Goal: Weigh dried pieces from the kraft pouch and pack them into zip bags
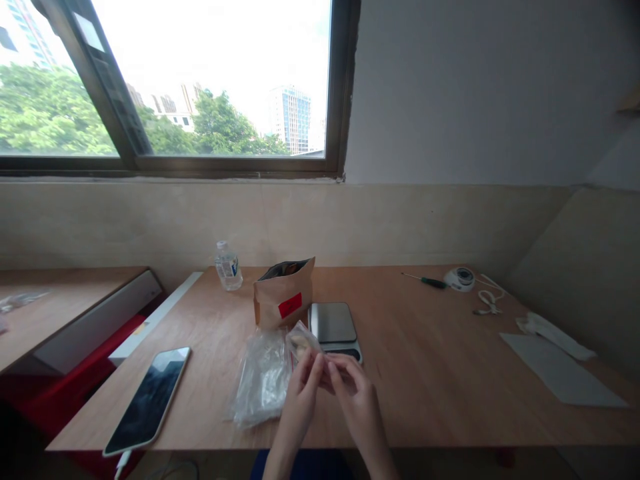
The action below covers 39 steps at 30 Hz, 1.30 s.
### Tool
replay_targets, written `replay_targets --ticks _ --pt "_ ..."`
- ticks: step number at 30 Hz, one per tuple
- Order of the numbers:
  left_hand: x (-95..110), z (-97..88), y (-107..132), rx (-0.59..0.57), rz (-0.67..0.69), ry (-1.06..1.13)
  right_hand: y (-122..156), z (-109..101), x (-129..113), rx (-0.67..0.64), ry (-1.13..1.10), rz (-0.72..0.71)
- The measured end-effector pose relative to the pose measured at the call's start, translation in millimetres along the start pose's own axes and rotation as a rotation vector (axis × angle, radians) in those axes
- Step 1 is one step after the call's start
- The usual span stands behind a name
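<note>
Left hand [301, 387], right hand [356, 387] pinching clear bag [299, 339]; pouch [269, 305] 11 o'clock, red label [291, 306] unreadable; table edge [327, 445] 6 o'clock

The left hand [304, 381] and right hand [356, 388] are bare, with slim fingers [315, 371], and both forearms [284, 445] show uncovered down to the view's lower edge. Between them appears dark blue clothing [320, 465], its cut too shadowed to tell.
</note>
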<state>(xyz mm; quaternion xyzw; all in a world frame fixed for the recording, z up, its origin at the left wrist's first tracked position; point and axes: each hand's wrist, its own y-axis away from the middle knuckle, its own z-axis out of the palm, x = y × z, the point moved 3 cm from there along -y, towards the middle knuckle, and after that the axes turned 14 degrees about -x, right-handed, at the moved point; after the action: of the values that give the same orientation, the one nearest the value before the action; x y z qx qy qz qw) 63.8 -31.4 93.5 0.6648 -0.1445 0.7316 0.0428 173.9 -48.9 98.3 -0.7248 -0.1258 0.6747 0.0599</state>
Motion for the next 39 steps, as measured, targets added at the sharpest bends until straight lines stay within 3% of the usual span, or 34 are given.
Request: replay_targets --ticks 4,11,16,22,28,34,39 --pt "-2.5 -2.6 -2.3 -0.103 -0.018 0.050 -0.7 1.2 -4.2 -0.056 0.005 0.005" --pt "-3.9 -10.1 -16.0 -0.035 0.023 -0.014 -21.6 4.0 -12.4 -0.070 0.065 -0.019" --pt "-0.7 -14.8 -23.8 -0.094 0.034 -0.013 -34.1 1.6 -15.7 -0.088 0.093 -0.040" --pt "4.1 -14.1 -23.9 -0.091 0.050 0.002 -35.3 -1.4 -14.9 -0.048 0.122 -0.048" --pt "-2.7 -9.3 -18.0 -0.116 0.041 -0.023 -45.4 -20.9 -14.2 0.075 0.103 0.022" --pt "1.7 -6.0 -18.3 -0.057 0.076 -0.011 -43.3 -21.9 -14.0 -0.077 0.037 0.053" --pt "17.4 -4.3 -10.8 -0.060 0.100 -0.160 -33.1 -21.2 -16.8 -0.201 0.015 0.064"
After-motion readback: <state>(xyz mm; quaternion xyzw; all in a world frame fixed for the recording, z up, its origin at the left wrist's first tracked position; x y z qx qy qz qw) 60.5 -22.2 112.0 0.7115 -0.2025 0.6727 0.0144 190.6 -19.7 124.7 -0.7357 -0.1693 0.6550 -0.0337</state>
